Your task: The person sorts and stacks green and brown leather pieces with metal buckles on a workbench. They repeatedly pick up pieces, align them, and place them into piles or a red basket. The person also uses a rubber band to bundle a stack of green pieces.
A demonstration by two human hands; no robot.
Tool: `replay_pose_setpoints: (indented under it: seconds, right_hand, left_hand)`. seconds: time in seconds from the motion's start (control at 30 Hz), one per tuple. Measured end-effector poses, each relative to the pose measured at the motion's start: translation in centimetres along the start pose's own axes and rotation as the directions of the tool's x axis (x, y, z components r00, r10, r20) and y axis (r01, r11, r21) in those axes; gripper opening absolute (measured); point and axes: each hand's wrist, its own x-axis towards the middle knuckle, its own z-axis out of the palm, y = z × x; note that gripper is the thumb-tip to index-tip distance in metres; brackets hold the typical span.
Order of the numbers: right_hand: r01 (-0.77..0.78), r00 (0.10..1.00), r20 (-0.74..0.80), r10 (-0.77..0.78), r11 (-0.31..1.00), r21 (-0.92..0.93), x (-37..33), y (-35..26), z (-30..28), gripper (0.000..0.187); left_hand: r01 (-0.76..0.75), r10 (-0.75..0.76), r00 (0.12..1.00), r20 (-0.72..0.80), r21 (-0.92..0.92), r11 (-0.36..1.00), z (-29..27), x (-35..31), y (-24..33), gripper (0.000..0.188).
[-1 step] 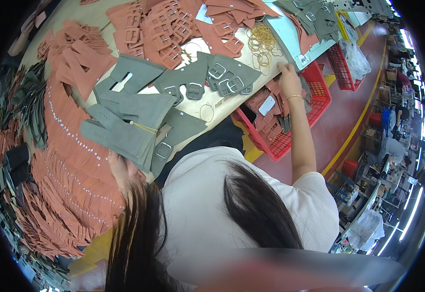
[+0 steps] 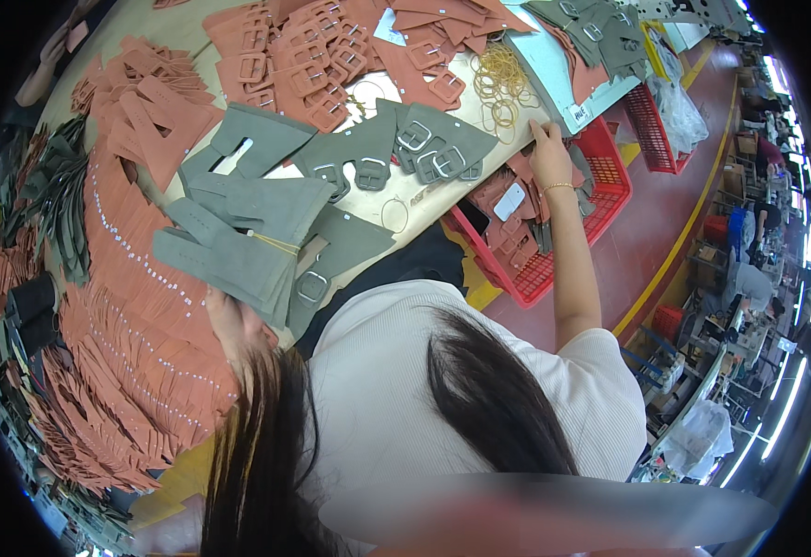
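Single head cam, fisheye, worn high & tilted steeply down, so close to the body that the wearer's own hair and pale top point(image 2: 443, 390) fill the lower middle of the pic. It faces fwd over a worktable point(image 2: 424, 200) that curves across the upper left, w/ a red crate point(image 2: 600, 200) and the red floor w/ yellow line point(image 2: 675, 241) falling away on the right; edges bend hard toward the dark rim. Only one view, so no overlap w/ another, and the far shop aisle at right is tiny and squeezed
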Motion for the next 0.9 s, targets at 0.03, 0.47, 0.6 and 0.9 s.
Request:
replay_pose_setpoints:
  seconds: [0.03, 0.47, 0.6, 0.9]
  right_hand:
    - [0.014, 1.0, -0.024, -0.013, 0.999, 0.047, -0.2, 0.1, 0.2, 0.04]
    - [0.142, 0.982, -0.188, -0.024, 0.75, 0.646, 1.5, -13.4, -5.8, 0.024]
    - [0.684, 0.69, -0.32, -0.649, 0.44, 0.582, 0.0, -22.0, -8.6, 0.031]
    - [0.569, 0.285, -0.105, -0.953, 0.08, 0.818, 1.1, -28.9, -10.9, 0.028]
  left_hand:
    - [0.017, -0.017, 1.0, -0.007, 0.0, 1.0, 0.2, 0.0, 0.1, 0.035]
    - [0.001, 0.019, 0.992, 0.126, -0.16, 0.987, 2.7, 0.2, -1.0, 0.029]
    - [0.038, 0.025, 0.973, 0.228, -0.269, 0.962, 4.1, 0.0, -0.5, 0.034]
    - [0.05, -0.021, 0.983, -0.183, 0.157, 0.986, 6.8, -1.9, 1.6, 0.036]
